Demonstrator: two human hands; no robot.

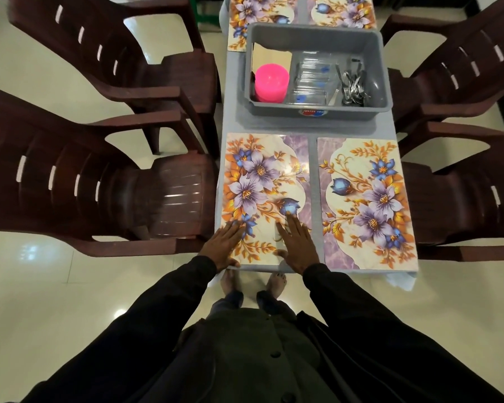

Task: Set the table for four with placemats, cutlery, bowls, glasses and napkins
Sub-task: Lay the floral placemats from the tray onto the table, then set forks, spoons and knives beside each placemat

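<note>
Two floral placemats lie side by side at the near end of the table: the near left placemat [262,181] and the near right placemat [367,199]. My left hand [224,245] rests flat on the near left placemat's left corner, fingers straight. My right hand [296,242] presses flat on the same mat nearer its right side. Two more placemats, far left [245,13] and far right [344,10], lie at the far end. Between them a grey tub [314,33] holds stacked pink bowls [271,82], clear glasses [312,80], cutlery [352,87] and a beige napkin stack [269,55].
Four dark brown plastic chairs flank the narrow grey table [230,123]: two on the left [99,181] [114,53], two on the right [463,205] [463,71]. The floor is glossy cream tile. My bare feet stand at the table's near edge.
</note>
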